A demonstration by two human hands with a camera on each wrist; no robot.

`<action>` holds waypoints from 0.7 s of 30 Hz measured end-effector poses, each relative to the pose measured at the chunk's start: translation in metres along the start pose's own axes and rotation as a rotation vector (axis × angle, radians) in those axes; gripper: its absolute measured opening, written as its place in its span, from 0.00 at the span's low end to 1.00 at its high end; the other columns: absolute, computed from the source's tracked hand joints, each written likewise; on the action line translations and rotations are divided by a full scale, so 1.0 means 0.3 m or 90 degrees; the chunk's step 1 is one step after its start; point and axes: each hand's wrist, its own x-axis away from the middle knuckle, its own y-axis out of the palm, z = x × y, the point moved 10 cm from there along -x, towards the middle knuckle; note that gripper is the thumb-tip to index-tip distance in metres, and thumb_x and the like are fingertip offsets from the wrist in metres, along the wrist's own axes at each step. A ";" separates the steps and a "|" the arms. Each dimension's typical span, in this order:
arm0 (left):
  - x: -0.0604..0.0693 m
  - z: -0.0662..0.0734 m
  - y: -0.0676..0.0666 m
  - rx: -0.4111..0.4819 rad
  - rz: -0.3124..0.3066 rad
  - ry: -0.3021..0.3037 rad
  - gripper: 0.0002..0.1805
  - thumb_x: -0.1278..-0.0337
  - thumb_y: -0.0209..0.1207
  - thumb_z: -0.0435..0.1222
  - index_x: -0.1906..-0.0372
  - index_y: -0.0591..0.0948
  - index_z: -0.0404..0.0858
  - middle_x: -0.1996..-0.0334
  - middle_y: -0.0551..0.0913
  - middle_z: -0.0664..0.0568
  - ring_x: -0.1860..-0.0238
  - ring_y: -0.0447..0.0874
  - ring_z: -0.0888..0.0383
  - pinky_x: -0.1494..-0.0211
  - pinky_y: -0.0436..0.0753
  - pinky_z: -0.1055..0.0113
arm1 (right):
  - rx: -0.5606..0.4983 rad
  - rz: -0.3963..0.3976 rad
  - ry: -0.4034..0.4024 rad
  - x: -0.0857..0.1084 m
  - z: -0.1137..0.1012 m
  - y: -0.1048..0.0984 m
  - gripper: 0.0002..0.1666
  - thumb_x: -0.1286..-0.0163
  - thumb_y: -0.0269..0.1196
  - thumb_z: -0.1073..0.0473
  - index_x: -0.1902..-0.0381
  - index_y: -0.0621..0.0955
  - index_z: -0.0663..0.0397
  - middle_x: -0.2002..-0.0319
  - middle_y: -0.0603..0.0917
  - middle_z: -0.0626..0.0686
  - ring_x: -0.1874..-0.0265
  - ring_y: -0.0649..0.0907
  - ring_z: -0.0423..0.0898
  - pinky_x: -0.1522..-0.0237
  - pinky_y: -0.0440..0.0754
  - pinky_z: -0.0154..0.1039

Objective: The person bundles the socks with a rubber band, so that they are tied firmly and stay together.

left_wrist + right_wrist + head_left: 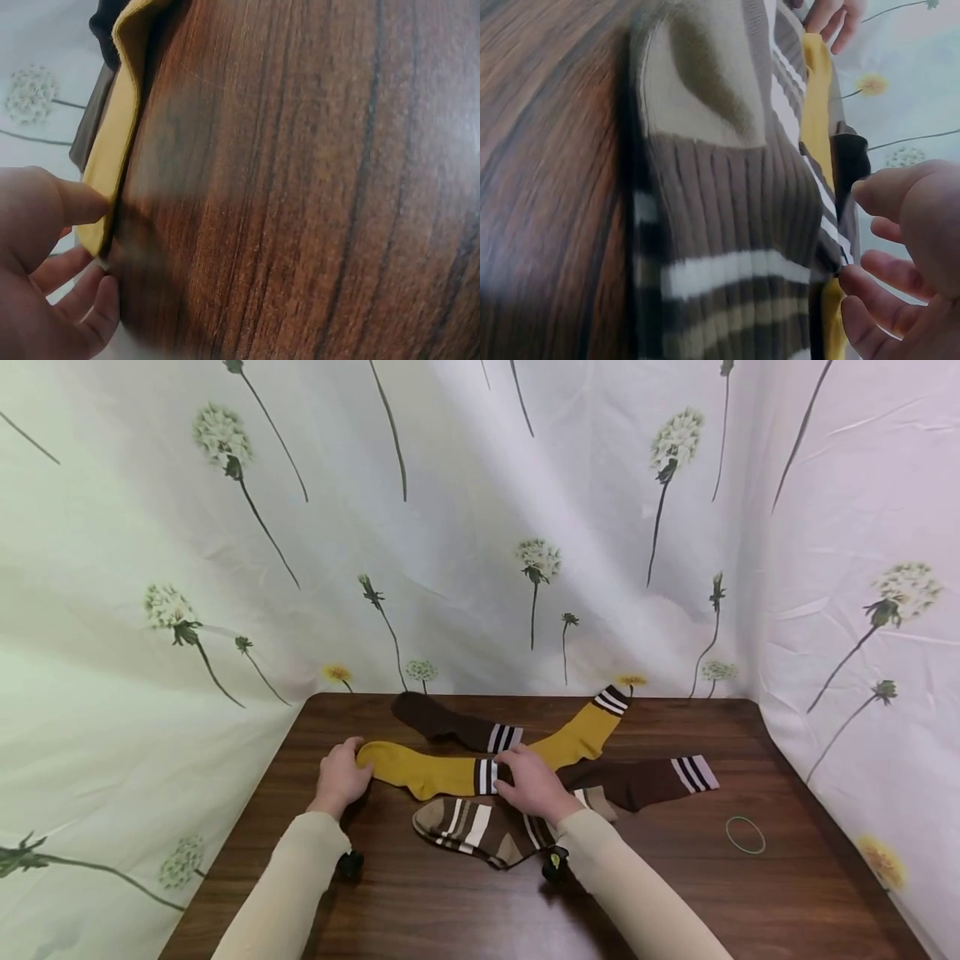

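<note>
A mustard-yellow sock (431,772) with a black-and-white striped cuff lies flat across the middle of the table. My left hand (341,777) pinches its toe between thumb and fingers, with the thumb (86,202) on the near edge in the left wrist view. At the cuff my right hand (536,785) touches the sock, its thumb and fingers apart in the right wrist view. Under the right forearm lie brown socks with white and tan stripes (735,195), partly hidden in the head view. A second yellow sock (581,735) slants up beyond the right hand.
One dark brown sock (450,724) lies behind the yellow one, another (652,782) to the right. A thin green ring (746,853) rests on the wooden table (435,918) at the right. Dandelion-printed cloth (465,568) hangs around the table's back and sides.
</note>
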 end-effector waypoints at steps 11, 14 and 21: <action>-0.005 -0.017 0.003 0.013 -0.023 -0.018 0.29 0.32 0.62 0.32 0.32 0.72 0.21 0.40 0.75 0.22 0.39 0.75 0.28 0.36 0.76 0.37 | 0.023 -0.013 0.083 -0.029 0.050 0.075 0.32 0.25 0.68 0.52 0.28 0.76 0.55 0.33 0.76 0.62 0.39 0.81 0.58 0.41 0.82 0.55; -0.004 -0.021 0.001 0.014 -0.031 -0.027 0.29 0.33 0.61 0.32 0.32 0.71 0.20 0.39 0.75 0.21 0.39 0.75 0.27 0.35 0.75 0.37 | 0.021 -0.017 0.091 -0.030 0.053 0.087 0.33 0.26 0.69 0.52 0.28 0.75 0.56 0.33 0.76 0.62 0.37 0.80 0.59 0.40 0.81 0.55; -0.014 -0.016 0.010 0.023 -0.039 -0.040 0.30 0.40 0.58 0.29 0.34 0.72 0.18 0.42 0.78 0.22 0.43 0.79 0.31 0.39 0.78 0.40 | 0.005 -0.034 0.122 -0.033 0.081 0.090 0.36 0.28 0.70 0.52 0.28 0.75 0.59 0.31 0.74 0.65 0.35 0.79 0.61 0.38 0.80 0.56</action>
